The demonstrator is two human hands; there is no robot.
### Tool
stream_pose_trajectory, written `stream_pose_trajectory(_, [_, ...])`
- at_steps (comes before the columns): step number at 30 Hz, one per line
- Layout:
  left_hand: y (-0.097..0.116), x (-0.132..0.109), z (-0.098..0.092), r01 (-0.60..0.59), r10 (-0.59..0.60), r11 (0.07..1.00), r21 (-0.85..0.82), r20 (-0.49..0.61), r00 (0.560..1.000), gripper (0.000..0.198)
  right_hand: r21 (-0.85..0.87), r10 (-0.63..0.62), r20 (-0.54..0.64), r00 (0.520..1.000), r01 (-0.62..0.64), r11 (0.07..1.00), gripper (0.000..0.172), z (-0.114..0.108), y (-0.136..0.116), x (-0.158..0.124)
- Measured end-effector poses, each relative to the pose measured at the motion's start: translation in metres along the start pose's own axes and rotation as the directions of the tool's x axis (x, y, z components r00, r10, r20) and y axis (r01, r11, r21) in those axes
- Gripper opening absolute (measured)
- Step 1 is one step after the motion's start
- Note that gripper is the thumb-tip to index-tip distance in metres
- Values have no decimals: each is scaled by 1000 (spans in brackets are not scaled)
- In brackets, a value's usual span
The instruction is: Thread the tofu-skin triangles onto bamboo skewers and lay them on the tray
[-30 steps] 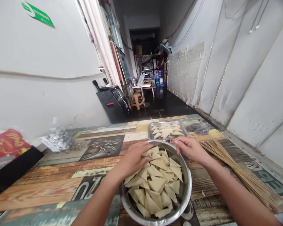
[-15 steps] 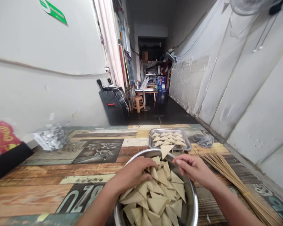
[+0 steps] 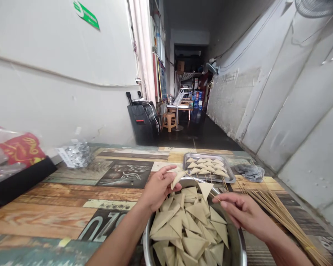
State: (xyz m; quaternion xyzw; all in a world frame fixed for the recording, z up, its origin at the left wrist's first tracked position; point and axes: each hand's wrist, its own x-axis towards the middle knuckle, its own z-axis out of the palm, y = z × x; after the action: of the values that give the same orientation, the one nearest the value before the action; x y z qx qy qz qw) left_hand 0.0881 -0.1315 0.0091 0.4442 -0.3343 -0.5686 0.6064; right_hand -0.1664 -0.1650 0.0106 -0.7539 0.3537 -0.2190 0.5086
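Observation:
A steel bowl point(image 3: 237, 240) full of tan tofu triangles point(image 3: 192, 229) stands on the table in front of me. My left hand point(image 3: 158, 186) is lifted over the bowl's far rim, fingers pinched on one tofu triangle point(image 3: 177, 176). My right hand point(image 3: 240, 210) is closed on a thin bamboo skewer point(image 3: 215, 196) that carries one triangle point(image 3: 205, 189) on its tip, pointing toward my left hand. Behind the bowl lies a metal tray point(image 3: 229, 178) with several skewered triangles.
A pile of bamboo skewers point(image 3: 280, 214) lies on the table at the right. A grey cloth point(image 3: 249, 171) is beside the tray. At the left are a black box point(image 3: 19, 181), a red packet point(image 3: 20, 149) and a foil bag point(image 3: 74, 155). White walls flank the table; a corridor runs ahead.
My left hand has come up out of the bowl with a triangle. My right hand has drawn back toward me with the skewer and its triangle. The view has shifted left.

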Motion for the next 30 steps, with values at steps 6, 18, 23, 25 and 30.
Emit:
stream_pose_trajectory(6, [0, 3, -4, 103, -109, 951, -291, -4, 994, 19, -150, 17, 64, 998, -7, 989, 35, -9, -11, -12])
stream_pose_trajectory(18, [-1, 4, -3, 52, -125, 905, -423, -147, 981, 3, -407, -141, 58, 988, 153, 901, 31, -9, -22, -16])
stream_pose_trajectory(23, [-1, 4, -3, 53, -126, 902, -428, -146, 981, 3, -392, -157, 48, 986, 163, 905, 30, -7, -20, -13])
stream_pose_trajectory(25, [-1, 3, -3, 53, -128, 903, -427, -150, 980, 3, -390, -157, 33, 987, 158, 907, 30, -6, -19, -13])
stream_pose_trajectory(30, [0, 3, -2, 51, -125, 898, -438, -141, 982, 2, -380, -159, 15, 987, 152, 912, 30, -5, -17, -14])
